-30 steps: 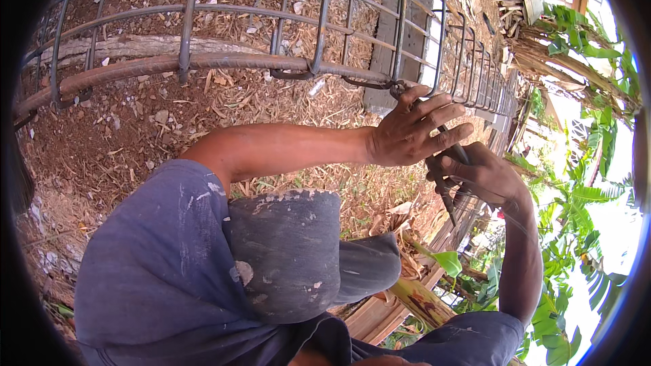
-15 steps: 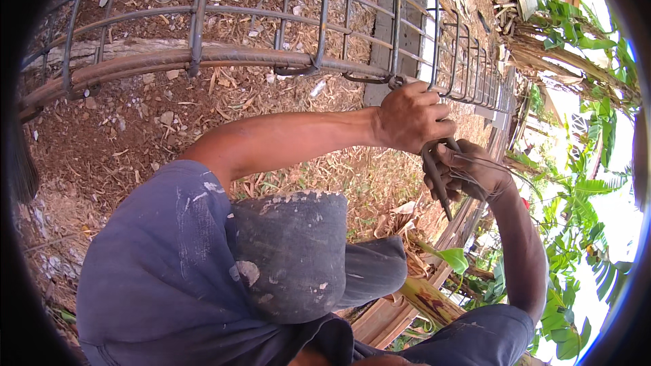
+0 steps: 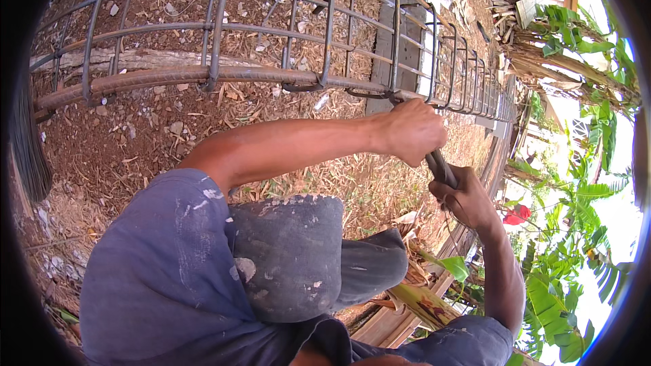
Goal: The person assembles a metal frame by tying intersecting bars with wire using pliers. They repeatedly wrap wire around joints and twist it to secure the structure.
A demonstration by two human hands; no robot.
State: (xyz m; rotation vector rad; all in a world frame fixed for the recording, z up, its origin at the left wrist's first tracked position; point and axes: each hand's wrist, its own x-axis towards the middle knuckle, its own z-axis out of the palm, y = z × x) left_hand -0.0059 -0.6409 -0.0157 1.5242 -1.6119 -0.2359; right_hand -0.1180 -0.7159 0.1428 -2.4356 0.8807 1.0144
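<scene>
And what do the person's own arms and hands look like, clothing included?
The left hand and right hand are bare, with no gloves, watch or wristband showing. The left sleeve is short, dark blue-grey and marked with whitish streaks; the right sleeve is similarly dark.

Up the arm from the bare left hand (image 3: 415, 132), a short, faded blue sleeve (image 3: 180, 220) carries whitish smears, while between that hand and the torso show dark grey trousers (image 3: 291, 251) with pale splotches.
</scene>
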